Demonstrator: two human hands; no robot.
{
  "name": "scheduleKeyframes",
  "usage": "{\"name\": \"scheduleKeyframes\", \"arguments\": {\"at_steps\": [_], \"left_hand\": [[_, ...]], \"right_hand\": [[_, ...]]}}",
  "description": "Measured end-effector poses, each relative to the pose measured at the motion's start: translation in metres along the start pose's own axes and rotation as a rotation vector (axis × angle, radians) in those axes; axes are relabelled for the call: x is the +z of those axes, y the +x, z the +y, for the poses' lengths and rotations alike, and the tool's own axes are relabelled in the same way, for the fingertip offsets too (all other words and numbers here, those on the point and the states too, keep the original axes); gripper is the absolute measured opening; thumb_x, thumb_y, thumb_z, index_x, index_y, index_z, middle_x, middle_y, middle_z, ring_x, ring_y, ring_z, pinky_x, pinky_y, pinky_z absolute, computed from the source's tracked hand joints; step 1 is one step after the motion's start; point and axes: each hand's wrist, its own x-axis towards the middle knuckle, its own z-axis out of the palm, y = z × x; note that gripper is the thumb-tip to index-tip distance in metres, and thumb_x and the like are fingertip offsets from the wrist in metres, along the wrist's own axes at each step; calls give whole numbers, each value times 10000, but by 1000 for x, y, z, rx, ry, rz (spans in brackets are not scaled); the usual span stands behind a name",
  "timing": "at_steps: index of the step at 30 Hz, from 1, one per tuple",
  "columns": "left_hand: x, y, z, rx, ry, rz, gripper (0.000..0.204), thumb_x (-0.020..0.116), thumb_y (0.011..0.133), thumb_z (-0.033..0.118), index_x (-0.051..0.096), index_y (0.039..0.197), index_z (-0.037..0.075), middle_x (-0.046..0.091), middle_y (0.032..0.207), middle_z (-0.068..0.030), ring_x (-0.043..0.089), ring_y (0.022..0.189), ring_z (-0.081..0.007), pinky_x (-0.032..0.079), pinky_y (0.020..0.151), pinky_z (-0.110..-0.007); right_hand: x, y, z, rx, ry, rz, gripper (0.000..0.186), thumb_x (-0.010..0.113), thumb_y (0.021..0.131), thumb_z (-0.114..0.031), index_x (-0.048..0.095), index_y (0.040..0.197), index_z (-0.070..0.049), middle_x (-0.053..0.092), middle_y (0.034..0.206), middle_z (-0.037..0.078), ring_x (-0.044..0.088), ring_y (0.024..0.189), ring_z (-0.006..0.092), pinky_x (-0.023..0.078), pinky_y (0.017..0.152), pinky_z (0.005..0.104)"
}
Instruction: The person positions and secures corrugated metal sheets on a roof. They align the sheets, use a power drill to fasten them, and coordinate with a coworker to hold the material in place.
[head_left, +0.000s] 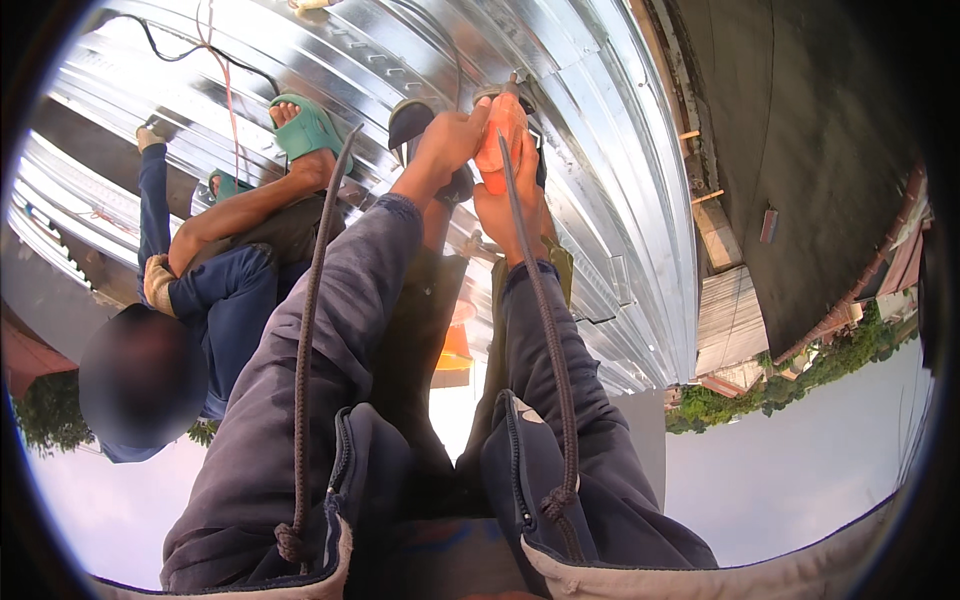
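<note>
Both my hands are closed around an orange drill-like power tool, its narrow dark tip toward the ribbed metal sheets. My left hand grips its left side near the front, with the thumb close to the tip. Lower down, my right hand wraps round the body from the right. The tool is held between my feet, over the shiny sheets; whether its tip touches the metal I cannot tell. My dark left shoe stands just left of it, and the other shoe is partly hidden behind the tool.
On the left, a co-worker in blue with teal clogs crouches on the sheets, a gloved hand on one arm. Black and red cables lie at upper left. The sheets' edge runs down the right, beside a lower grey roof.
</note>
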Motion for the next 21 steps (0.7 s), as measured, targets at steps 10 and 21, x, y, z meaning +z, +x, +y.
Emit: {"name": "scheduleKeyframes", "arguments": {"at_steps": [10,21], "left_hand": [[30,-42,2,-58,-355,670,586,473,1051,406,610,732,-66,632,706,-188,569,682,-295,455,713,-442],[24,-5,-53,-87,-954,703,465,562,1046,360,558,747,4,510,700,-25,465,648,-171,414,614,-388]], "right_hand": [[11,-3,3,78,-106,-168,918,698,929,-312,111,1610,-126,716,1065,301,724,916,458,571,744,494],[30,-3,-14,242,-345,-347,1008,708,894,-297,43,1626,-100,669,1178,311,706,978,451,564,788,524]]}}
